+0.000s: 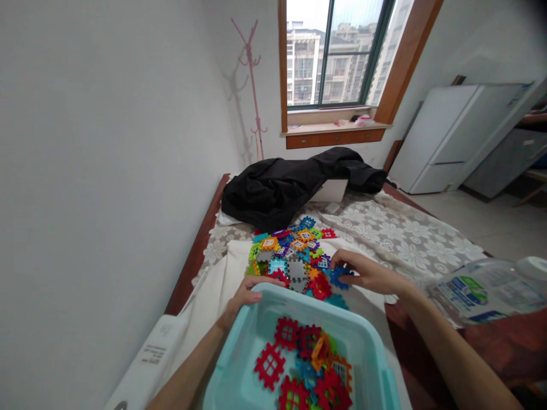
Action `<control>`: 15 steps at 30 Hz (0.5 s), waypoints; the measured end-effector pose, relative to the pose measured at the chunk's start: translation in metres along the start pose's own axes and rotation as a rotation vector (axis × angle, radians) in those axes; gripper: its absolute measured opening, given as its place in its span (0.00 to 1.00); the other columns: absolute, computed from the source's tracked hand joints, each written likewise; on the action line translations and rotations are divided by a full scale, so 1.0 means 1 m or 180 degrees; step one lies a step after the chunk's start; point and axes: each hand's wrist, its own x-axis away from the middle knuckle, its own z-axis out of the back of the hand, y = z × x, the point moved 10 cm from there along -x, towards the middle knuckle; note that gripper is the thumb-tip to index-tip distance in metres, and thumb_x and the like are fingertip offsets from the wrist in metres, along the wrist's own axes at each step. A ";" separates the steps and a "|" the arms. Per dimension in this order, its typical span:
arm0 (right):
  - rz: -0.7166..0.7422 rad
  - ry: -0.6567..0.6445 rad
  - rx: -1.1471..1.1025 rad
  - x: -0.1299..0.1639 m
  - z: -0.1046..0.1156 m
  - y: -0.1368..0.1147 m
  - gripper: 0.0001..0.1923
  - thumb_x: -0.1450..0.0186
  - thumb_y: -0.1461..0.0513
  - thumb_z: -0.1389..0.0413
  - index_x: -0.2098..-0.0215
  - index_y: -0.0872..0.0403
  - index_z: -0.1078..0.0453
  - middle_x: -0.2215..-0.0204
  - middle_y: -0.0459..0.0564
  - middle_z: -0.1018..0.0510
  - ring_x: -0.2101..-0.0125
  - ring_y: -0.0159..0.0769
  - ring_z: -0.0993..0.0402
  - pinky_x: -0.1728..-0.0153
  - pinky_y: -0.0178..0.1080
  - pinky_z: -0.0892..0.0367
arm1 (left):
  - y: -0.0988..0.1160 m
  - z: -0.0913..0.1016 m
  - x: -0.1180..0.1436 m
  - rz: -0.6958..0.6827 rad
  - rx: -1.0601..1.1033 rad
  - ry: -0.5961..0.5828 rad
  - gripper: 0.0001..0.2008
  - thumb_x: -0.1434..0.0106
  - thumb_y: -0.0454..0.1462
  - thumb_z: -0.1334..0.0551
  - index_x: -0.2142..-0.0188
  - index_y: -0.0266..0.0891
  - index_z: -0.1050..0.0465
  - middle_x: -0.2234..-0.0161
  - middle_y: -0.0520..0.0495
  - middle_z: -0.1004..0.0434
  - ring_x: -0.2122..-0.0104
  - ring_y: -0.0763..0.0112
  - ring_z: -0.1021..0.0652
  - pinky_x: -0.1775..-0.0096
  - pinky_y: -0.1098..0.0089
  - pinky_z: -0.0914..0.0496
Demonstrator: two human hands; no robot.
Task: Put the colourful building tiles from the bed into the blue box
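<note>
Patterned cloth (384,223) spread beyond your grips. Black cloth (290,185) heaped on it, farther off. Pale-blue tub (233,364) nearer you than both grips, colourful pieces (270,366) inside. Pile of toy pieces (294,267) between your hands and just beyond. Clear bottle (482,290) right of your right forearm. Your left hand (244,296): clamped on tub's far-left rim. Your right hand (363,270): fingers together on blue piece (339,278), at pile's right edge.
</note>
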 end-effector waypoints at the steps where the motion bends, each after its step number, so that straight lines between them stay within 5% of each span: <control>1: 0.0066 0.0011 -0.0133 0.000 0.000 -0.004 0.14 0.31 0.60 0.41 0.47 0.51 0.29 0.52 0.52 0.23 0.55 0.41 0.27 0.52 0.43 0.29 | 0.001 -0.001 0.000 -0.0010 -0.0005 0.0001 0.22 0.47 0.39 0.34 0.54 0.31 0.14 0.61 0.39 0.11 0.63 0.53 0.15 0.61 0.66 0.24; 7: 0.0127 -0.0212 -0.0023 -0.007 -0.029 -0.010 0.28 0.34 0.64 0.40 0.36 0.48 0.33 0.38 0.55 0.28 0.40 0.48 0.31 0.39 0.50 0.35 | -0.001 0.000 0.002 -0.0047 0.0062 0.0032 0.21 0.47 0.38 0.34 0.54 0.32 0.14 0.58 0.38 0.12 0.60 0.51 0.15 0.59 0.64 0.24; 15: 0.0031 -0.0029 -0.0256 -0.009 -0.019 0.001 0.23 0.35 0.61 0.37 0.41 0.49 0.27 0.47 0.53 0.22 0.50 0.46 0.25 0.46 0.47 0.29 | -0.008 0.008 0.000 -0.0009 0.0133 0.0032 0.22 0.46 0.38 0.33 0.53 0.34 0.15 0.56 0.38 0.12 0.57 0.49 0.15 0.62 0.66 0.24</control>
